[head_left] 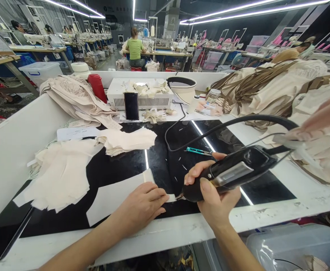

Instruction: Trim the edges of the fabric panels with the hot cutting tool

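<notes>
My right hand point(214, 192) is wrapped round a black corded handheld tool point(235, 167) with a silver panel and a narrow metal tip. The tip points left and meets the end of a pale narrow strip point(171, 198) just past my left fingertips. My left hand point(144, 201), fingers bent and close together, holds a flat pale fabric piece point(116, 194) down on the black board point(165, 169). Whether the strip is part of that piece is hidden by my fingers. A teal cutter knife point(199, 151) lies behind the tool.
Stacks of cream fabric pieces point(60, 173) lie left. Another person's blurred hand point(303, 131) is near the tool's black cable point(238, 119). Behind stand a phone point(131, 106), a white vented box point(150, 99) and a red bottle point(97, 88). Garments and brown straps point(255, 90) heap right.
</notes>
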